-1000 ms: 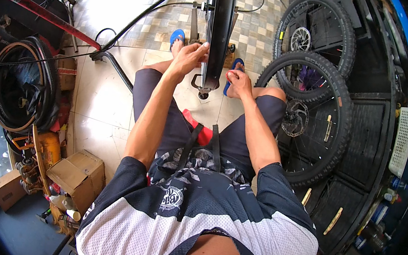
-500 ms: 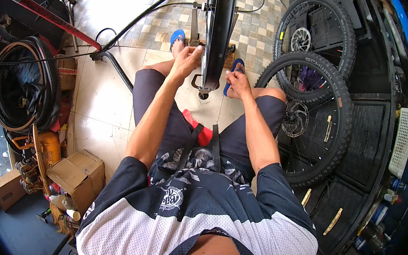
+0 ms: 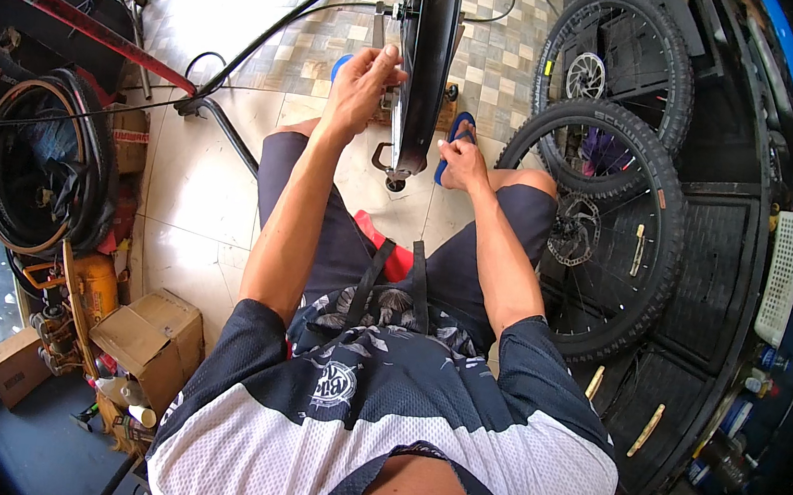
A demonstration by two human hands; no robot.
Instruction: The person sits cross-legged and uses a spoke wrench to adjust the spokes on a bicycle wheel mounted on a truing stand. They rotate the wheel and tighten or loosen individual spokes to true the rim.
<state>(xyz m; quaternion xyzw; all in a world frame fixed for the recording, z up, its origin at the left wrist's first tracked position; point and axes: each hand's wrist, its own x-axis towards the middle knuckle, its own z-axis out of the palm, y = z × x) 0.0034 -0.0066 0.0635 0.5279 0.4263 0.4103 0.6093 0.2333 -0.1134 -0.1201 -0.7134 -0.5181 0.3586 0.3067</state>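
A bicycle wheel [image 3: 426, 57] with a black rim stands upright, edge-on to me, in a wheel truing stand [image 3: 379, 31]. Alongside the wheel's left face is my left hand [image 3: 360, 87]. Its thumb sits apart from partly bent fingers, whose tips reach close to the spokes; whether they touch is unclear. My right hand [image 3: 464, 166] hovers to the right of the wheel, apart from it, above my right foot. Its fingers are curled closed, and anything inside them is hidden. Below the rim's near end is the stand's dark round knob [image 3: 395, 186].
Two knobby-tyred wheels [image 3: 597, 269] with disc rotors lean at my right. A black tubular stand [image 3: 264, 35] and a red bar [image 3: 100, 35] are at left. Stacked tyres [image 3: 38, 162] and an open cardboard box [image 3: 150, 338] lie farther left. A white basket [image 3: 780, 278] is far right.
My left hand has moved up and slightly away along the wheel's left side, its thumb now apart from the fingers. My right hand has hardly moved.
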